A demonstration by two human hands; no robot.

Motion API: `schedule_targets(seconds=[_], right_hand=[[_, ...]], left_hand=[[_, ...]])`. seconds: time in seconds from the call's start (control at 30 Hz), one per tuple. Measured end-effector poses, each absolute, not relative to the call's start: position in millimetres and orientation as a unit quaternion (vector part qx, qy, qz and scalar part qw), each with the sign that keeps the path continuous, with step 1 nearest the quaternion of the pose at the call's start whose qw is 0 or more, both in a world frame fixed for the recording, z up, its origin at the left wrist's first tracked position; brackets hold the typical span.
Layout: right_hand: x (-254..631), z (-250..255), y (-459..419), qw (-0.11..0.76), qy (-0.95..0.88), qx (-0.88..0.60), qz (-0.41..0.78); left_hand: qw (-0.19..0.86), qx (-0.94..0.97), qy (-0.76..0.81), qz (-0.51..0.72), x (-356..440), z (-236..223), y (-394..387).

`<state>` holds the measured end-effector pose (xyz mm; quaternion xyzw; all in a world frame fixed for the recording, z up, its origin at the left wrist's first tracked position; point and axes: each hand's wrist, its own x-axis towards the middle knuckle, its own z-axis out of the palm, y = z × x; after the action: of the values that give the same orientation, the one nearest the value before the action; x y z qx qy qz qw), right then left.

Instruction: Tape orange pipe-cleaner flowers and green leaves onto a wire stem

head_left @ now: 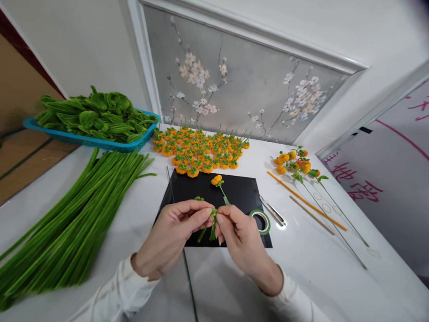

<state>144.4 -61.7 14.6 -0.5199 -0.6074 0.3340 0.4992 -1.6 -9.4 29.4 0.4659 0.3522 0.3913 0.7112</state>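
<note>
Item: green fuzzy piece (214, 212), small, located right at the fingertips, between the two hands and above the black mat (182, 183).

Left hand (170, 237): thumb and forefinger pressed together in a narrow pinch on the piece's left side.

Right hand (243, 240): thumb and forefinger likewise drawn close, gripping its right side; from where I stand, the exact contact is partly hidden by the fingers.

Green strips (212, 234): just below the fingertips, over the mat; whether they join the held piece I cannot tell.

Orange flower (217, 180) on a green stem: just beyond the fingers, lying on the mat.

Tape roll (268, 223), green: just right of the right fingers, at the mat's edge. Utility knife (273, 211): beside it, farther right.

Orange flower heads (203, 154): massed in rows, farther beyond the fingers.

Flower sprigs (294, 164), orange and green: well to the right, beyond.

Green stems (72, 222): a long bundle, well left of the fingers. Blue basket (141, 143), heaped with green leaves (100, 117): beyond that bundle.
</note>
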Motion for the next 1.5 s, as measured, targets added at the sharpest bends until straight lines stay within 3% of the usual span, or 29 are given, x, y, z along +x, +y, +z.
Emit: schedule_targets(seconds=[0.2,0.43,0.7,1.07,1.5], right_hand=[[140,12,-64,0.552,-0.544,-0.451,0.443],[165,27,-62,0.57,-0.558,-0.535,0.277],[169,32,-59,0.535,-0.597,-0.442,0.402],[170,26,-57,0.547,-0.556,-0.426,0.458],[170,27,-56,0.544,-0.558,-0.443,0.444]], left_hand=[[0.644,0.577,0.308,0.397,-3,28,-13],[0.615,0.593,0.36,0.376,-1,39,-18],[0.609,0.621,0.365,0.332,0,39,-17],[0.593,0.63,0.373,0.336,1,38,-19],[0.588,0.638,0.369,0.333,0,38,-20]])
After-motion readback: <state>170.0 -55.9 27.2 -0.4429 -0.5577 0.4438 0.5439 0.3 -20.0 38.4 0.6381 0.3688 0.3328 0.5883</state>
